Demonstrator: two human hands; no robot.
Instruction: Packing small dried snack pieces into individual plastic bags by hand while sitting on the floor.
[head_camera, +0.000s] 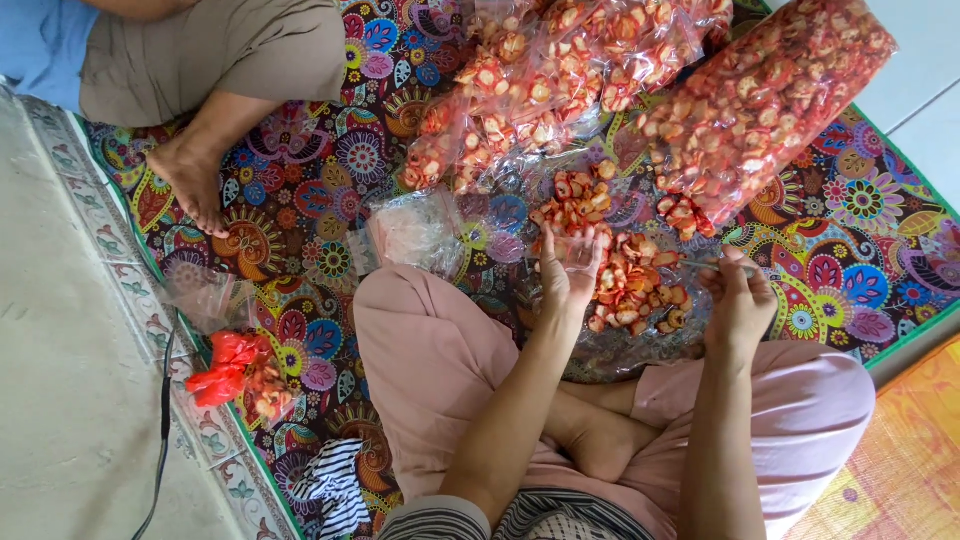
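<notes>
Loose pile of red-orange snack pieces (635, 285) sits on clear plastic sheet at centre, right in front of the crossed legs. Left hand (570, 265) at pile's 9 o'clock edge, palm up, fingers half curled, holding a small clear bag (580, 245) w/ what looks like a few pieces inside. Right hand (738, 295) at pile's 3 o'clock, fingers pinched round smth thin, prob a bag edge or tie, can't tell which.

Progress, as a judgement: well along. Big filled bag (770, 95) at 1 o'clock and a heap of small filled packs (560, 75) at 12 o'clock look done; the loose pile is small by comparison, so not much left to pack.

Empty clear bags (415, 230) at 10 o'clock, red plastic bundle (232, 365) at 8 o'clock on the patterned mat (310, 180). Another person's foot (190, 180) at 10 o'clock, farther out.

Hard to make out: count of packs (glare, overlap), big bag cut off at top edge, striped cloth at bottom partly out of frame
</notes>
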